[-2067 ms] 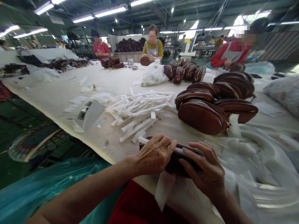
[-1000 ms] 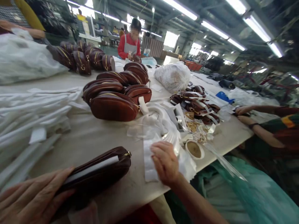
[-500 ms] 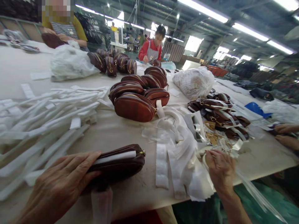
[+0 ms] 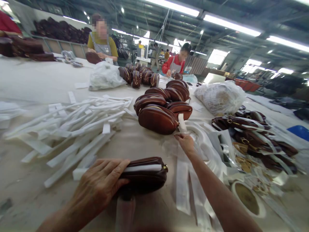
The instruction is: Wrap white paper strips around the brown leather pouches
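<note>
My left hand (image 4: 102,178) grips a small dark brown leather bag (image 4: 147,182) at its left end, fingers over the top and thumb at the side. A white strip (image 4: 145,168) runs along the bag's zipper, with a gold zipper end at its right. Beneath the bag hangs a translucent strip (image 4: 125,212). My right hand (image 4: 184,141) reaches forward with fingertips pinched together beside the stacked brown bags (image 4: 158,119). It is over a heap of translucent white strips (image 4: 182,183); whatever lies between its fingertips is too small to make out.
Loose white strips (image 4: 79,125) cover the table's left side. A plastic-wrapped bundle (image 4: 220,96) and flatter brown bags (image 4: 256,138) lie to the right, near a tape roll (image 4: 248,198). Two co-workers (image 4: 102,45) stand across the table, with a red sleeve (image 4: 8,24) at far left.
My right hand has moved left and forward, from the clutter at right to beside the stacked bags. The view has turned left. My left hand keeps its grip on the bag.
</note>
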The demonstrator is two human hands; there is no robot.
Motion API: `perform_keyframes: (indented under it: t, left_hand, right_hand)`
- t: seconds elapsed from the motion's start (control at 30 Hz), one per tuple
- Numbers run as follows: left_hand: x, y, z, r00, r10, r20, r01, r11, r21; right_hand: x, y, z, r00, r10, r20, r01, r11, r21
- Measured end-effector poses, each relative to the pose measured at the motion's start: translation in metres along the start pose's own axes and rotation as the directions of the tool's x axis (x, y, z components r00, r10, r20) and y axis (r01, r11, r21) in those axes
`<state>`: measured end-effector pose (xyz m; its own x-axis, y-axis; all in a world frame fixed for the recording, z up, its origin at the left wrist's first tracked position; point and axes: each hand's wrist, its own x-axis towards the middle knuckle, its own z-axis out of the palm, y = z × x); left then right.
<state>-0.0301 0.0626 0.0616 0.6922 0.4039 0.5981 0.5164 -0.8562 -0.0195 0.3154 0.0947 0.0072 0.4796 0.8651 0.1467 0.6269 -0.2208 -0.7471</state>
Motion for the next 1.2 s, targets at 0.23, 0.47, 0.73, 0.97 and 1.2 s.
perform_keyframes:
  t: [0.23,0.47,0.73,0.97,1.2]
  left_hand:
    - [0.001,0.001,0.004,0.999,-0.034,-0.019,0.032,0.998,-0.051]
    - [0.006,0.003,-0.002,0.992,-0.118,0.045,0.122,0.985,-0.123]
    - [0.002,0.002,-0.007,0.94,-0.327,0.101,0.342,0.9,-0.27]
    - [0.008,-0.001,-0.011,0.992,-0.114,0.052,0.123,0.957,-0.263]
    - [-0.003,0.003,0.001,0.994,-0.103,0.037,0.108,0.975,-0.195]
  right_hand:
    - [-0.024,-0.037,-0.008,0.959,-0.14,0.245,-0.005,0.859,0.512]
    - [-0.04,-0.127,0.004,0.505,-0.8,0.324,0.697,0.599,0.393]
    - [-0.051,-0.151,0.01,0.065,-0.917,0.394,0.936,0.193,0.294]
    - [-0.048,-0.155,0.018,0.048,-0.866,0.499,0.939,0.209,0.273]
    - [-0.041,-0.153,0.03,0.056,-0.845,0.532,0.88,0.294,0.373]
